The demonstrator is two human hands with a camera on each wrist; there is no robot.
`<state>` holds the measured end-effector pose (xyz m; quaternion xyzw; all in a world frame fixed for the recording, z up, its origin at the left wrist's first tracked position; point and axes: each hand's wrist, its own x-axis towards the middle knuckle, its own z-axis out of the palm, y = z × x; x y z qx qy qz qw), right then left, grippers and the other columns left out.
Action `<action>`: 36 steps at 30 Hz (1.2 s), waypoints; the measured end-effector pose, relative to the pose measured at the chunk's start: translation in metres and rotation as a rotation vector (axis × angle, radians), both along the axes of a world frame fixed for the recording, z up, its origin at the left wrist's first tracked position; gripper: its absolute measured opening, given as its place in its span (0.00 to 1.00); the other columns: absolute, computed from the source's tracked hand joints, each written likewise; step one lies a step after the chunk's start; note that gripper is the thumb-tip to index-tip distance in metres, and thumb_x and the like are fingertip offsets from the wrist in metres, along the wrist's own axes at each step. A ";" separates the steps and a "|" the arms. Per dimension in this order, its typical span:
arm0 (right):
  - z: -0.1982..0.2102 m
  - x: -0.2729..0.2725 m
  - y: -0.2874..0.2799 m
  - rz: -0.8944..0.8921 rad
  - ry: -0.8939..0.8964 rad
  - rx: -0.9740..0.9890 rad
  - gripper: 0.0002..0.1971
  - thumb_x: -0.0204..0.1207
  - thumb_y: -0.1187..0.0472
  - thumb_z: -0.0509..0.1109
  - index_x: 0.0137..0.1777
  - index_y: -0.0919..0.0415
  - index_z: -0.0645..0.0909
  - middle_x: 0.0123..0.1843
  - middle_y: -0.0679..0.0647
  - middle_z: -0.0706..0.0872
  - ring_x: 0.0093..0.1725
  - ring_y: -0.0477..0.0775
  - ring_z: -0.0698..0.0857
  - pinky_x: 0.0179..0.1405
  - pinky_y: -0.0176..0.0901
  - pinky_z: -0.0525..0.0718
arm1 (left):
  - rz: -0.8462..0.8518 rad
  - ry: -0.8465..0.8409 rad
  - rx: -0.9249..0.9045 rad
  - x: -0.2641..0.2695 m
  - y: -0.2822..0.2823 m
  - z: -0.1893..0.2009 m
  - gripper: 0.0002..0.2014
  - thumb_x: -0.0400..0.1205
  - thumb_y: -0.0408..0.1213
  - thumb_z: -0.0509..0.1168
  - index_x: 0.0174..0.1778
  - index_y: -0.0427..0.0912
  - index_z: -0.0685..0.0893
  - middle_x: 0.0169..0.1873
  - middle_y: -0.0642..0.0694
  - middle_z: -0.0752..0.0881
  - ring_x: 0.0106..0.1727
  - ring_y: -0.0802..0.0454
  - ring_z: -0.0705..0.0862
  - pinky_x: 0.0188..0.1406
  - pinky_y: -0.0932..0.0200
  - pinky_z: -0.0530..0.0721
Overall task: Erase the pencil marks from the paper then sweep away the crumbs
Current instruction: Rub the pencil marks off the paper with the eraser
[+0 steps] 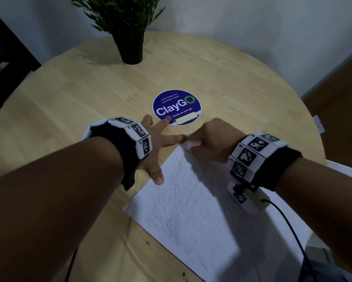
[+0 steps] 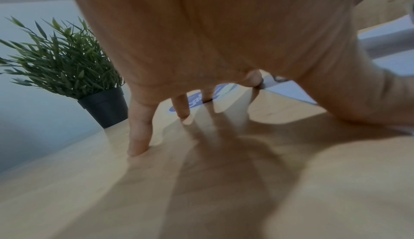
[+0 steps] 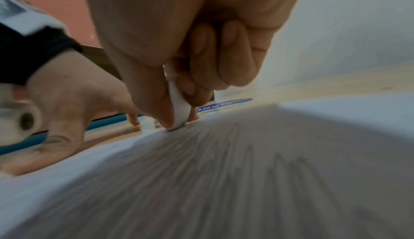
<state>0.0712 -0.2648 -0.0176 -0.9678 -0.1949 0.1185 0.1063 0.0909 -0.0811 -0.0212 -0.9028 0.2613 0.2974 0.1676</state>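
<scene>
A white sheet of paper (image 1: 193,210) covered with grey pencil scribble (image 3: 224,172) lies askew on the round wooden table (image 1: 79,94). My right hand (image 1: 211,139) pinches a white eraser (image 1: 193,143) between thumb and fingers, and its tip (image 3: 179,118) touches the paper's far corner. My left hand (image 1: 160,143) is spread flat, its thumb on the paper's left edge, its index finger at the far corner and the other fingertips (image 2: 139,145) on the bare wood. A few dark crumbs (image 1: 155,186) dot the paper near the thumb.
A potted green plant (image 1: 128,27) in a black pot (image 2: 105,108) stands at the table's far side. A round blue "ClayGo" sticker (image 1: 176,106) lies just beyond both hands. A black cable (image 1: 289,226) runs from my right wristband across the paper.
</scene>
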 end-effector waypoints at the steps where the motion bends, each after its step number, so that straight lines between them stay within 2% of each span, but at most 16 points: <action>1: -0.001 -0.001 0.000 0.016 0.018 -0.006 0.14 0.76 0.52 0.66 0.30 0.55 0.74 0.25 0.52 0.70 0.32 0.60 0.70 0.34 0.42 0.70 | 0.001 -0.003 -0.002 0.000 0.001 0.000 0.65 0.56 0.72 0.76 0.76 0.77 0.31 0.82 0.48 0.30 0.74 0.36 0.56 0.68 0.37 0.70; 7: 0.000 0.000 -0.003 -0.017 0.013 -0.013 0.17 0.77 0.52 0.64 0.27 0.54 0.71 0.24 0.51 0.70 0.33 0.60 0.71 0.34 0.41 0.69 | -0.003 -0.011 -0.010 -0.001 0.000 -0.001 0.65 0.56 0.71 0.76 0.76 0.78 0.32 0.83 0.48 0.31 0.74 0.36 0.56 0.67 0.38 0.70; 10: 0.004 0.001 -0.003 0.007 0.054 -0.046 0.12 0.76 0.51 0.66 0.33 0.54 0.77 0.26 0.50 0.73 0.34 0.59 0.73 0.36 0.42 0.72 | 0.002 -0.008 -0.001 -0.001 0.000 0.001 0.65 0.57 0.71 0.76 0.77 0.77 0.32 0.83 0.48 0.31 0.74 0.36 0.56 0.67 0.38 0.70; 13: 0.003 0.003 -0.002 -0.021 0.022 -0.031 0.14 0.75 0.53 0.67 0.30 0.54 0.72 0.25 0.49 0.70 0.33 0.59 0.71 0.34 0.40 0.68 | 0.001 0.003 -0.006 -0.001 0.000 0.001 0.65 0.57 0.71 0.76 0.75 0.78 0.30 0.82 0.48 0.30 0.74 0.36 0.56 0.67 0.38 0.70; 17: -0.002 -0.003 -0.002 0.014 0.036 0.002 0.12 0.76 0.50 0.65 0.32 0.52 0.74 0.27 0.55 0.72 0.34 0.61 0.71 0.37 0.46 0.77 | 0.014 0.007 0.002 -0.002 0.000 0.001 0.65 0.58 0.69 0.77 0.75 0.78 0.30 0.82 0.48 0.30 0.75 0.36 0.55 0.71 0.37 0.69; 19: -0.002 -0.001 -0.003 -0.014 0.006 0.010 0.15 0.76 0.49 0.64 0.32 0.58 0.77 0.28 0.57 0.74 0.33 0.61 0.72 0.36 0.45 0.76 | 0.016 0.005 0.006 -0.002 0.000 0.001 0.64 0.59 0.69 0.77 0.76 0.77 0.31 0.82 0.48 0.29 0.75 0.35 0.55 0.71 0.37 0.69; 21: -0.005 -0.004 0.000 -0.049 -0.012 0.028 0.18 0.74 0.46 0.61 0.29 0.57 0.76 0.26 0.55 0.73 0.31 0.61 0.72 0.34 0.44 0.74 | 0.009 0.000 -0.004 -0.001 0.000 0.000 0.65 0.58 0.69 0.77 0.76 0.77 0.31 0.82 0.48 0.30 0.75 0.36 0.55 0.70 0.37 0.68; 25: -0.004 -0.002 -0.004 -0.033 0.030 0.026 0.14 0.77 0.50 0.63 0.34 0.57 0.78 0.27 0.56 0.72 0.34 0.63 0.73 0.36 0.45 0.75 | 0.011 -0.003 0.003 -0.002 0.000 0.001 0.64 0.58 0.69 0.77 0.76 0.78 0.31 0.82 0.48 0.30 0.75 0.36 0.55 0.70 0.37 0.69; 28: -0.006 -0.001 0.000 -0.049 -0.013 0.026 0.17 0.74 0.47 0.61 0.32 0.60 0.77 0.27 0.55 0.73 0.32 0.62 0.73 0.34 0.45 0.76 | 0.005 -0.005 0.000 -0.001 0.000 0.000 0.65 0.56 0.71 0.76 0.76 0.78 0.31 0.82 0.49 0.30 0.75 0.36 0.55 0.68 0.37 0.70; 30: -0.009 -0.005 0.006 -0.029 0.013 0.007 0.17 0.71 0.45 0.59 0.34 0.55 0.82 0.29 0.55 0.76 0.32 0.61 0.75 0.38 0.48 0.82 | 0.005 -0.009 -0.007 -0.001 0.000 -0.001 0.65 0.56 0.70 0.77 0.75 0.79 0.31 0.82 0.49 0.30 0.74 0.36 0.56 0.67 0.38 0.70; 31: -0.010 -0.005 0.005 -0.024 0.037 0.011 0.16 0.71 0.45 0.60 0.32 0.53 0.80 0.29 0.55 0.75 0.33 0.60 0.74 0.39 0.48 0.82 | 0.009 -0.005 -0.006 -0.002 0.001 0.000 0.65 0.56 0.70 0.77 0.75 0.79 0.31 0.82 0.49 0.30 0.74 0.36 0.56 0.68 0.38 0.70; 33: -0.007 0.001 0.000 -0.038 0.026 0.000 0.17 0.74 0.46 0.62 0.27 0.53 0.73 0.28 0.56 0.72 0.33 0.61 0.72 0.36 0.46 0.78 | 0.011 -0.002 0.001 -0.002 0.001 0.001 0.65 0.57 0.70 0.76 0.76 0.77 0.31 0.82 0.48 0.30 0.74 0.36 0.56 0.71 0.37 0.69; 35: -0.007 0.003 -0.001 -0.053 -0.004 0.009 0.16 0.75 0.48 0.64 0.28 0.55 0.74 0.26 0.53 0.72 0.31 0.59 0.72 0.34 0.42 0.73 | 0.004 -0.004 -0.002 -0.002 0.001 0.000 0.65 0.57 0.71 0.76 0.77 0.77 0.31 0.82 0.47 0.30 0.74 0.35 0.55 0.71 0.36 0.69; 36: -0.008 0.001 0.000 -0.045 -0.001 0.007 0.16 0.74 0.47 0.63 0.29 0.55 0.75 0.27 0.52 0.73 0.30 0.58 0.73 0.35 0.42 0.74 | 0.000 -0.011 -0.007 -0.001 0.001 0.000 0.65 0.57 0.71 0.76 0.76 0.77 0.31 0.82 0.48 0.30 0.74 0.35 0.56 0.71 0.36 0.69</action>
